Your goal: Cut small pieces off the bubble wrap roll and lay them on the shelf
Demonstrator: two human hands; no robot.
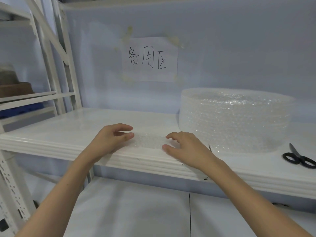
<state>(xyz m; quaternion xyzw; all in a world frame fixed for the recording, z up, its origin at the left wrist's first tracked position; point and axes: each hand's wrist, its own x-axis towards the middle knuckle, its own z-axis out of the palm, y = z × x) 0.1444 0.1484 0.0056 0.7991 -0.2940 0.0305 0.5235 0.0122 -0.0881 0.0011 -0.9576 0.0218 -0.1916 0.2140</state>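
A small clear piece of bubble wrap (148,140) lies flat near the front edge of the white shelf (68,127). My left hand (109,140) rests at its left end, fingers curled and apart, fingertips touching it. At the right end, my right hand (184,147) does the same with spread fingers. The big bubble wrap roll (234,118) lies on its side at the back right of the shelf. Black-handled scissors (298,158) lie on the shelf to the right of the roll, away from both hands.
A paper sign (149,59) with handwritten characters is taped to the wall behind the shelf. A white metal rack upright (66,53) stands at the left, with brown boxes (15,88) beyond it. A lower shelf (130,209) lies beneath my arms.
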